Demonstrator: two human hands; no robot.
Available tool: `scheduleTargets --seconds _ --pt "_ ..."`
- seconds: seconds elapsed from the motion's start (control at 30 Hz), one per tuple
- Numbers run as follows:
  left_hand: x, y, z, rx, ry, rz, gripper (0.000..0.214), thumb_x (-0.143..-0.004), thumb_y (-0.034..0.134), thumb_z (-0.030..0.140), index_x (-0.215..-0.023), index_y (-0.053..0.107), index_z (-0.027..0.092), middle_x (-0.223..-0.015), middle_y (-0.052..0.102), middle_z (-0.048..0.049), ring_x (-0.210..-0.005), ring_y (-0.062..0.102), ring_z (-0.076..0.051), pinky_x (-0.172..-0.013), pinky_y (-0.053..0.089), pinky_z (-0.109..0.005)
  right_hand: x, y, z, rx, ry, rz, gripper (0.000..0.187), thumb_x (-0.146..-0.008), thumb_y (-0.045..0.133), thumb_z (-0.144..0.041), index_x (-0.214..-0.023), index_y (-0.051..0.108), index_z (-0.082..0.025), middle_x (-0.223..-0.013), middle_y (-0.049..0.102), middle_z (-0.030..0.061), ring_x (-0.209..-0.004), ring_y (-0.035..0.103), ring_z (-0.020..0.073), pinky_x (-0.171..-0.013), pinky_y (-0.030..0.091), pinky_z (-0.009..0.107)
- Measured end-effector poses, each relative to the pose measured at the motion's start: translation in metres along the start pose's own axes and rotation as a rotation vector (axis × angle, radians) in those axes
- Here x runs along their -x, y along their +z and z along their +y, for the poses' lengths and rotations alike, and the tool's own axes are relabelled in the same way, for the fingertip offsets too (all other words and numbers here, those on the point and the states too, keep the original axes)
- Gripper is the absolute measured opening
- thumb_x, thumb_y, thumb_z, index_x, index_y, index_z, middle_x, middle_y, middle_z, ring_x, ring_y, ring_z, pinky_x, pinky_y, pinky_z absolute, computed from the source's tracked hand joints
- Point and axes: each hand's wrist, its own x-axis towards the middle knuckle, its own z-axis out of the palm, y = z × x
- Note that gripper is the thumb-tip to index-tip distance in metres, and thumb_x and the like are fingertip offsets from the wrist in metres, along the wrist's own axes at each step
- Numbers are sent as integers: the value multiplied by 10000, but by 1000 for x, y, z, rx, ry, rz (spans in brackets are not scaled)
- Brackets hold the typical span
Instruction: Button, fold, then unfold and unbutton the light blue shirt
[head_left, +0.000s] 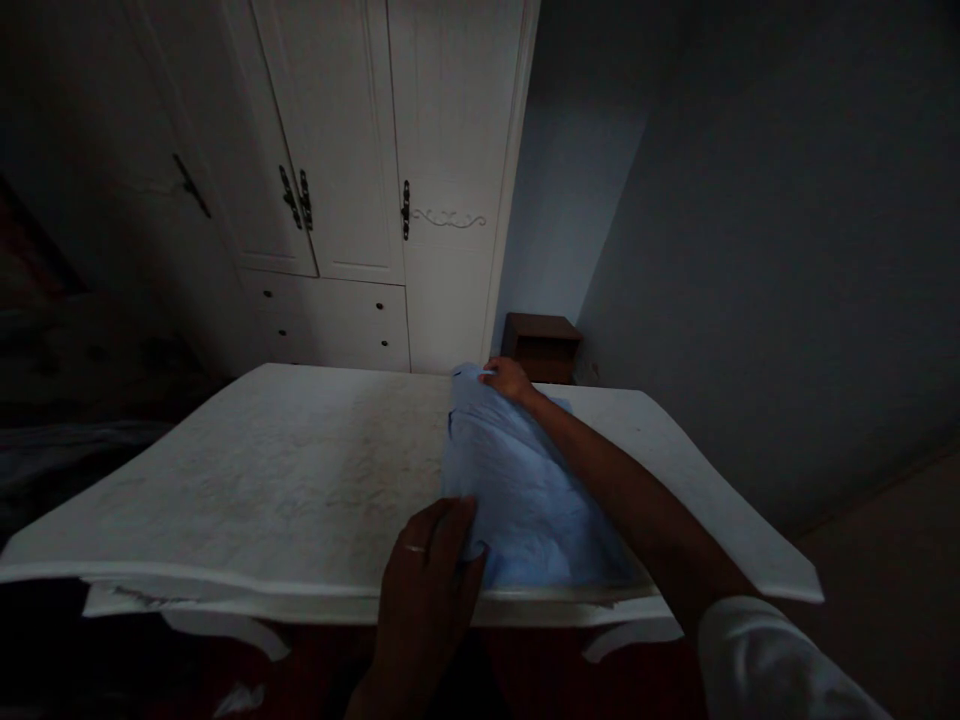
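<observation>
A light-blue garment (517,480), folded into a long strip with wrinkles, lies across the right-centre of the white table. Its exact kind cannot be made out. My left hand (431,570), with a ring on one finger, is at its near left edge, thumb and fingers closed on the fabric. Reaching over the garment, my right hand (508,379) grips its far end near the table's back edge. My right forearm hides part of the garment's right side.
The white table (300,470) has a scuffed top and a curved front edge. Behind it stands a white wardrobe (337,150) with dark handles. A brown nightstand (541,326) is by the grey wall (787,220). Dark, unclear items lie at the left.
</observation>
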Motion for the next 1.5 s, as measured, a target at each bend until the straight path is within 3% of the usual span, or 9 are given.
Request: scheduleTargets --seconds 0.17,0.47,0.63,0.73,0.83,0.93,1.1,1.37,1.5 --pt "6 3 -11 42 177 31 396 -863 512 69 -1234 560 197 -1169 565 -121 -1044 569 -213 -805 573 -342 -13 5 17 -85 73 53 166 -776 676 -228 -913 726 -151 -967 720 51 -919 662 160 -811 483 220" --pt "17 -6 -20 52 230 23 337 -838 488 9 -1108 613 168 -1031 600 -100 -904 559 -198 -705 559 -326 -20 13 40 -154 127 60 177 -742 685 -257 -866 741 -144 -857 728 61 -759 668 155 -667 495 213" --pt "-1 -28 -14 199 163 -130 328 -791 515 96 -1104 601 148 -1054 572 -132 -923 543 -237 -725 537 -410 -17 2 24 -127 19 -41 212 -816 616 -304 -912 729 -152 -905 719 40 -825 661 145 -723 485 207" --pt "-24 -35 -14 238 126 -141 280 -828 553 200 -1099 611 158 -1085 576 -133 -995 550 -246 -799 525 -425 -20 -5 3 -67 -57 -81 392 -923 461 -438 -912 715 -139 -923 708 58 -859 652 159 -731 474 219" --pt "-53 -24 -18 225 78 -162 317 -894 537 295 -1169 596 150 -1188 587 -135 -1103 548 -242 -918 494 -436 -26 0 -18 31 -102 -87 447 -922 457 -498 -965 695 -123 -1024 689 104 -959 634 197 -801 462 249" --pt "-73 -1 -24 261 110 -310 422 -920 507 377 -1261 553 133 -1334 538 -135 -1264 476 -232 -1034 434 -411 -32 12 -32 129 -99 -86 420 -840 613 -439 -1095 655 -108 -1185 634 163 -1095 590 247 -884 448 288" --pt "-69 26 -26 183 285 -574 574 -884 507 502 -1317 525 126 -1467 407 -152 -1425 239 -307 -1163 198 -520 -42 31 -37 209 -40 -93 264 -810 661 -315 -996 687 -130 -1128 665 160 -1069 614 262 -860 467 306" --pt "-44 17 -12 117 300 -619 536 -936 373 487 -1378 473 202 -1478 395 -126 -1416 243 -330 -1139 8 -630 -50 53 -26 199 43 -35 175 -885 580 -277 -979 673 -161 -1065 692 93 -1008 642 192 -814 473 258" --pt "-45 15 -11 113 307 -637 544 -939 366 486 -1394 457 203 -1482 384 -137 -1412 243 -349 -1125 20 -651 -44 48 -21 203 -34 -61 352 -956 463 -406 -1129 633 -150 -1170 653 120 -1100 606 205 -911 455 282"
